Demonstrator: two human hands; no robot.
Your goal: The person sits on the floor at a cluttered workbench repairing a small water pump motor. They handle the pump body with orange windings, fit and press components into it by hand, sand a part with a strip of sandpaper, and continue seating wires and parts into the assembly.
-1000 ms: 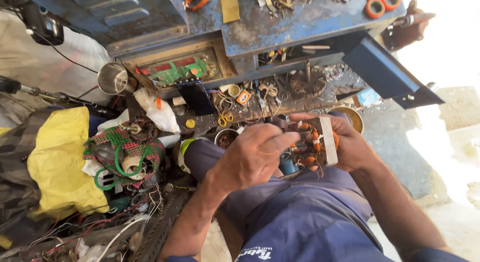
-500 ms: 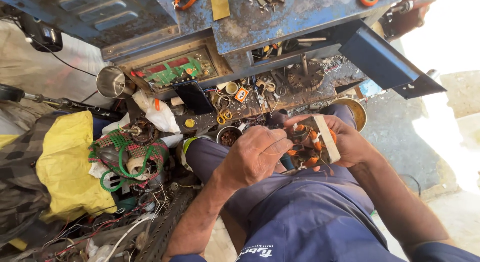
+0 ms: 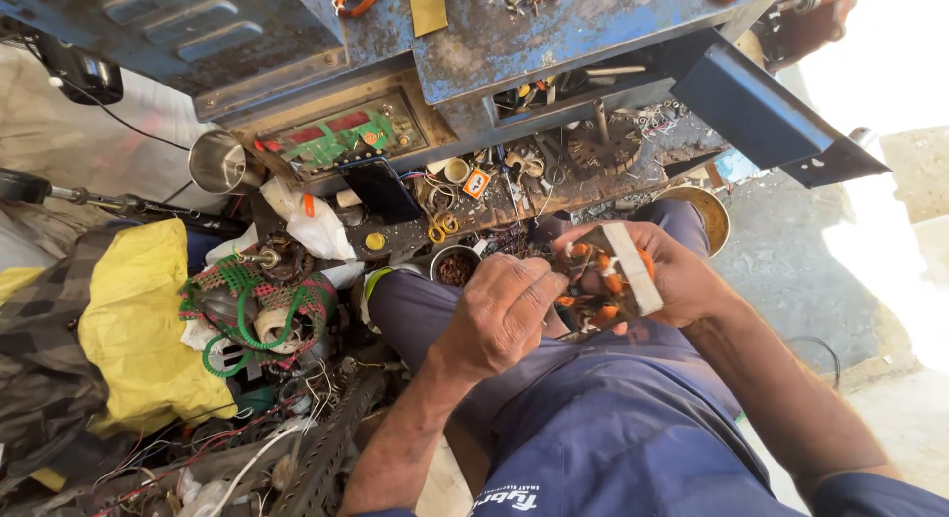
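The right hand [image 3: 682,275] is gripping a wound stator [image 3: 608,275] over the lap, below the cluttered blue worktop [image 3: 554,33]. The left hand [image 3: 499,314] is pinching something at its orange-wrapped coils, fingers together. The work looks midway: coils seated, the rest hidden.

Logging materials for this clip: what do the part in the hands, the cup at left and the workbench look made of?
The part in the right hand looks like a pale metal frame around orange, probably copper, windings; the left hand covers part of it. The cup looks like bare polished steel, shiny and grey. The workbench seems painted metal: its blue coat is chipped and rusty.
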